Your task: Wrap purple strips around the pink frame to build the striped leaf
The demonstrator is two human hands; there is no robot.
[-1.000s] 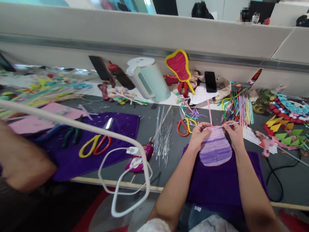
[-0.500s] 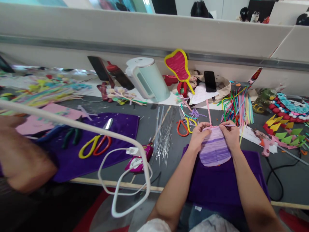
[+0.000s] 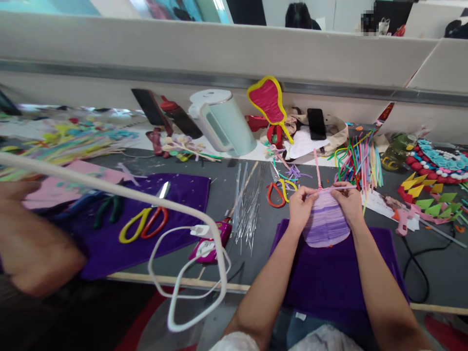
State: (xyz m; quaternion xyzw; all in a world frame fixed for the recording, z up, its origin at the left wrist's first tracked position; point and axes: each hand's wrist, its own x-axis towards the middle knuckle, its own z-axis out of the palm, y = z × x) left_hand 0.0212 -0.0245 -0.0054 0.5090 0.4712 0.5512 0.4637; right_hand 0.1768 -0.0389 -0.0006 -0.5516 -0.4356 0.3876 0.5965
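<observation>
Well, the striped panel (image 3: 325, 226) is over the near-right purple cloth (image 3: 329, 282); the left hand (image 3: 302, 207) pinches its far edge, fingers closed, the right hand (image 3: 349, 204) likewise, with a lilac strip (image 3: 351, 187). Light, even tension should prevent creasing.

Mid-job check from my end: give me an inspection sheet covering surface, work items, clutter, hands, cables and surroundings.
Surface: grey table, with a purple cloth below the hands.
Work items: striped purple piece with a pink stem; thin light-purple strip across its top edge.
Clutter: scissors and metal wires left of the hands; pink glue gun to the right.
Hands: left hand pinches the piece's upper left; right hand pinches the strip at upper right.
Cables: white cable looping in the left foreground; black cord at right.
Surroundings: partition behind, kettle before it; another person's arm at far left.
</observation>
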